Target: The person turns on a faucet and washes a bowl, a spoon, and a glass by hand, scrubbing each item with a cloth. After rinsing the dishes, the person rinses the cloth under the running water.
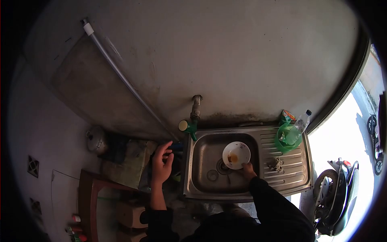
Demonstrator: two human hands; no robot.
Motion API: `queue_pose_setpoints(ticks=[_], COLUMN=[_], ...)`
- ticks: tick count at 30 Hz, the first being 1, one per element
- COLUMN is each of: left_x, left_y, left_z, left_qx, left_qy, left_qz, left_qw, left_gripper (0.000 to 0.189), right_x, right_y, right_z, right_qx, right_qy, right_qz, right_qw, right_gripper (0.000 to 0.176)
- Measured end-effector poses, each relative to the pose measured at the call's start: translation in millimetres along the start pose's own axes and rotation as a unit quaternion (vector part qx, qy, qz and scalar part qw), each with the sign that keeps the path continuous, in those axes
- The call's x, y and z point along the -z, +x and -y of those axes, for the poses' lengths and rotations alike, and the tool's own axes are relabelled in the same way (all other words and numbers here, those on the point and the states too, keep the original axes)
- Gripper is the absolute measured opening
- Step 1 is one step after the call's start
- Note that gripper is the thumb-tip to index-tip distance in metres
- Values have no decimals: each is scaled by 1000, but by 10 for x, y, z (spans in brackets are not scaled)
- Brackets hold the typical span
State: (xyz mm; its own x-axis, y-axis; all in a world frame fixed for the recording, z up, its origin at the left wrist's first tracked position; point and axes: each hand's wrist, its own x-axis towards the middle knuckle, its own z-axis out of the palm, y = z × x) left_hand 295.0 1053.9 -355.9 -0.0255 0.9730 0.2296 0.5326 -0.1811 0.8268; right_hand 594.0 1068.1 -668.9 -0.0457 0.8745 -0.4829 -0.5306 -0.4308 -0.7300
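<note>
- Holding the white bowl: the right hand is pinching its rim on the near, right side; the exact placement of thumb and fingers is not showing clearly.
- Position: the bowl is lying within the outline of the steel sink, right of the basin's middle, with its inside facing the camera. Whether its base is touching the basin cannot be told.
- Contents: a yellow-brown residue is showing inside the bowl. A steady, nearly level posture is probably serving best; any tipping is better being aimed into the basin.
- Grip: holding by 1 side is leaving the opposite rim unsupported, so a firm pinch is likely mattering, above all if the wall is wet.
- Left hand: it is hanging raised and empty, thumb and fingers spread, near the tap and left of the sink. It is seemingly free for steadying the far rim.
- Clearance: the ribbed drainboard is carrying a green container with a clear bottle and a pale wad. The right wrist is best being held clear of the wad.
</note>
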Motion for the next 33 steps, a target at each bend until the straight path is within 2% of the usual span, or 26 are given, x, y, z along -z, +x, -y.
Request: queue_pose_setpoints(ticks=[2,3,5,7,11,12,15,19,21,23,25,26,28,33], left_x=[-90,-129,-234,-224,-195,-218,-222,-264,-278,-291,-333,-336,-321,-364], left_y=[302,429,681,799,898,912,868,892,873,876,867,858,841,839], left_z=[-252,-257,-166,-144,-134,-56,-63,16,25,32,23,4,-51,-41], left_qx=[-131,-135,-196,-199,-175,-222,-217,-268,-243,-255,-207,-216,-158,-145], left_qy=[134,135,133,152,147,139,146,178,194,183,170,166,170,175], left_qz=[17,15,76,107,181,150,120,80,58,48,7,9,1,-11], left_qw=[982,982,969,962,957,953,958,943,949,948,963,962,973,974], left_gripper=[36,36,39,37,31,28,27,27,27,27,28,28,27,26], right_x=[-290,-466,-668,-777,-1197,-1267,-1554,-1827,-1923,-1996,-2034,-2058,-2111,-2168], right_y=[-227,-358,-407,-406,-658,-672,-740,-764,-731,-768,-800,-828,-893,-947], right_z=[206,354,417,347,464,433,448,348,307,293,300,310,327,339], right_qx=[11,2,-2,0,-28,-20,2,56,77,96,126,135,157,179], right_qy=[1,-3,-8,6,-17,-12,10,82,90,95,96,97,78,61], right_qz=[0,35,69,117,82,71,45,27,16,4,3,-1,-16,-42], right_qw=[1000,999,998,993,996,997,999,995,993,991,987,986,984,981], right_gripper=[36,38,40,39,38,38,38,41,42,44,44,44,44,41])
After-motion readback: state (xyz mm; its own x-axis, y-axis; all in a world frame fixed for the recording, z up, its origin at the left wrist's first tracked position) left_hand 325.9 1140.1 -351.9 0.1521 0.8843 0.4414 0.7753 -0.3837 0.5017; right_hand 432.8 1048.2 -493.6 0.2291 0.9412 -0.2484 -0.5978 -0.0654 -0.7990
